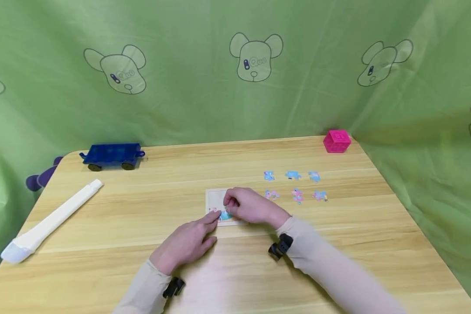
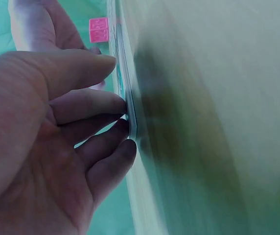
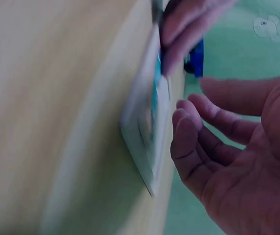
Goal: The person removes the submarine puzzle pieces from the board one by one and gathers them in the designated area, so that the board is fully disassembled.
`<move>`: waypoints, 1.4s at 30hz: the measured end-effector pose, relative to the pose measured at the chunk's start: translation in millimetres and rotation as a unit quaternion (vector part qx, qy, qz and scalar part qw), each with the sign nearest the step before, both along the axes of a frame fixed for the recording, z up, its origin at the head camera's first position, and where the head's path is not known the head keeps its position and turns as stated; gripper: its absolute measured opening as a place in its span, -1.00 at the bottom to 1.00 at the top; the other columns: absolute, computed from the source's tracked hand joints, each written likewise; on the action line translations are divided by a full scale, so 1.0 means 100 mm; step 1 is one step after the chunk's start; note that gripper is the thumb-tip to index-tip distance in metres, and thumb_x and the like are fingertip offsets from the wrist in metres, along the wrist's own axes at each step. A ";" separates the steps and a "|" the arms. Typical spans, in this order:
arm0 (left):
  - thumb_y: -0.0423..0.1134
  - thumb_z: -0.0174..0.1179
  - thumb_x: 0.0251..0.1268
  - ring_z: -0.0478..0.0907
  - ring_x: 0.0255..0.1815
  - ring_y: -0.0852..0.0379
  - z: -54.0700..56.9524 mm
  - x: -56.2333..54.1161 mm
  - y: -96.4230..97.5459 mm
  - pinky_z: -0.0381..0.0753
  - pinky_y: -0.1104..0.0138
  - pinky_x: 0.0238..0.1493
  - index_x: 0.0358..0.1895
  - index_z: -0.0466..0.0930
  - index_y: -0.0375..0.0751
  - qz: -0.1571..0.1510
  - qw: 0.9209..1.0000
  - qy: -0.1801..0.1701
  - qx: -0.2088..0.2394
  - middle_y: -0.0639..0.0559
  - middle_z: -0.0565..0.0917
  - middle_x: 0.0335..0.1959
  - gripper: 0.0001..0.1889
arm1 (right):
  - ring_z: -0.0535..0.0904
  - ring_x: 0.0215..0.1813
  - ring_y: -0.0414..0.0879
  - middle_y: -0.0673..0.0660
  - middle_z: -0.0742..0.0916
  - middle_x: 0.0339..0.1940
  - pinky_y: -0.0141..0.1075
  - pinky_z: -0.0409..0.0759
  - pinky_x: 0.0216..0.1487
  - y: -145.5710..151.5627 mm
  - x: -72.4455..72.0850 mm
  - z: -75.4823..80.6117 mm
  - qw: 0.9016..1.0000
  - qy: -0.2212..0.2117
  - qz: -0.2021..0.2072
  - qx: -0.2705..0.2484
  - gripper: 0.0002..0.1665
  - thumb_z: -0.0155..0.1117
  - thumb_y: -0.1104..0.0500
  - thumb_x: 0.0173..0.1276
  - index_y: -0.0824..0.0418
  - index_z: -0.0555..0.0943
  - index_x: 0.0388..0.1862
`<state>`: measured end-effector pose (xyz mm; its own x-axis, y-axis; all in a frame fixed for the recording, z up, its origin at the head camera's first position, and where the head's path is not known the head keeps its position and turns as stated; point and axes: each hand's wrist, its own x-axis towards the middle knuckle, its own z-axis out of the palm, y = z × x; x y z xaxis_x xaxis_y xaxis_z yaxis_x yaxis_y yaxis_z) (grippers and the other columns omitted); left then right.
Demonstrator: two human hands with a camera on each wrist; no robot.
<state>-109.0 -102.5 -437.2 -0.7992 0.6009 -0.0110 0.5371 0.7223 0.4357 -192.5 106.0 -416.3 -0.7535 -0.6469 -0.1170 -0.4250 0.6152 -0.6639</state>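
- Got a small pale rectangular puzzle tray lying flat around the middle of a light wood-grain table, with a bit of printed blue jigsaw showing along its near side.
- Left hand pretty much open, fingers stretched out, fingertips resting on the tray's near left corner, gripping nothing as far as visible.
- Right hand right over the tray, fingers loosely curled with a gap to the thumb in its wrist view, nothing visible in hold; can't tell about contact with the jigsaw underneath.
- Just right of the tray: a far row of three mostly blue jigsaw pieces, plus a nearer row of three pink-and-blue jigsaw pieces, all loose, lying apart.
- Far right corner: bright pink plastic cube.
- Far left: dark blue translucent toy wagon on black wheels, with a long white stick-like object lying slantwise nearer.
- Behind everything, green cloth with bear-head outlines.
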 end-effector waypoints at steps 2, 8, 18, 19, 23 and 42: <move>-0.21 0.17 0.43 0.38 0.33 -0.16 0.00 0.00 0.00 0.37 0.09 0.32 0.35 0.37 -0.44 -0.001 1.000 -0.007 0.007 -0.15 0.27 0.47 -0.47 | 0.50 -0.33 -0.18 -0.03 0.61 -0.40 -0.31 0.54 -0.23 -0.06 0.01 -0.03 1.000 0.003 -0.008 0.003 -0.94 0.20 0.30 0.38 0.21 0.61 -0.22; -0.21 0.15 0.45 0.31 0.38 -0.16 0.00 0.00 0.01 0.30 0.09 0.36 0.35 0.35 -0.47 0.004 0.999 -0.028 0.031 -0.19 0.26 0.47 -0.47 | 0.49 -0.38 -0.18 -0.04 0.60 -0.45 -0.31 0.51 -0.29 -0.14 0.01 -0.13 1.000 -0.001 -0.026 0.007 -0.94 0.20 0.27 0.41 0.17 0.60 -0.27; -0.27 0.19 0.40 0.34 0.37 -0.18 0.01 0.04 -0.17 0.36 0.03 0.32 0.28 0.45 -0.48 0.020 0.999 0.039 0.017 -0.25 0.37 0.39 -0.53 | 0.46 -0.28 -0.14 0.01 0.57 -0.35 -0.26 0.50 -0.19 -0.19 0.01 -0.17 0.999 0.013 -0.009 0.032 -0.89 0.33 0.25 0.33 0.21 0.59 -0.19; -0.26 0.19 0.40 0.33 0.37 -0.18 0.01 0.05 -0.19 0.36 0.02 0.31 0.29 0.44 -0.47 0.021 0.999 0.039 0.012 -0.24 0.36 0.40 -0.51 | 0.46 -0.26 -0.12 0.02 0.56 -0.32 -0.24 0.50 -0.17 -0.20 0.01 -0.16 0.999 0.014 -0.010 0.039 -0.85 0.36 0.23 0.32 0.21 0.59 -0.18; -0.22 0.18 0.41 0.30 0.40 -0.16 -0.01 0.07 -0.22 0.38 0.02 0.30 0.36 0.36 -0.43 0.025 0.999 0.027 -0.005 -0.20 0.30 0.45 -0.45 | 0.46 -0.15 -0.12 0.03 0.54 -0.20 -0.25 0.50 -0.08 -0.24 0.04 -0.16 0.997 0.025 -0.014 0.072 -0.71 0.43 0.15 0.28 0.17 0.59 -0.07; -0.16 0.13 0.46 0.32 0.38 -0.14 -0.02 0.06 -0.22 0.40 0.00 0.28 0.34 0.42 -0.38 0.034 0.999 0.003 -0.008 -0.17 0.29 0.45 -0.50 | 0.44 -0.25 -0.13 0.03 0.51 -0.24 -0.27 0.49 -0.20 -0.28 0.07 -0.15 0.995 0.044 0.008 0.086 -0.71 0.41 0.17 0.29 0.11 0.57 -0.05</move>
<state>-103.3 -124.3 -439.0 -0.8380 0.5454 -0.0164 0.4892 0.7642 0.4202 -185.6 77.9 -430.9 -0.7556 -0.6349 -0.1612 -0.4871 0.7091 -0.5098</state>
